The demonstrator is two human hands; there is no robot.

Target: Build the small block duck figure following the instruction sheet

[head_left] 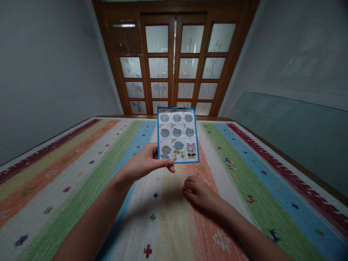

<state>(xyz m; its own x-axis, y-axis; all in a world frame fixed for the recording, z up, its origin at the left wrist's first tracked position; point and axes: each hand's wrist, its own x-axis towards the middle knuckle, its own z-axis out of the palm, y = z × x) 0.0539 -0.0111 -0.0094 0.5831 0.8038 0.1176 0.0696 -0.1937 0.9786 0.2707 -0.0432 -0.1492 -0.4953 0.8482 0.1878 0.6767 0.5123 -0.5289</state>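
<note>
My left hand [148, 161] holds a building-instruction sheet [178, 135] upright by its lower left corner, thumb in front. The sheet has a blue border and a grid of printed steps: grey brick shapes, yellow pieces and a figure with a pink bow. My right hand [199, 191] rests on the tablecloth below and to the right of the sheet, its fingers curled in. A yellowish bit shows at those fingers, too small to name. Just under the sheet's lower edge lie small yellow pieces [182, 167].
A striped, patterned tablecloth [146, 224] covers the table. Several small coloured pieces [230, 163] lie on its green stripe at the right. Beyond the table's far edge stand wooden doors with glass panes [174, 65]. A pale green panel [293, 127] stands along the right side.
</note>
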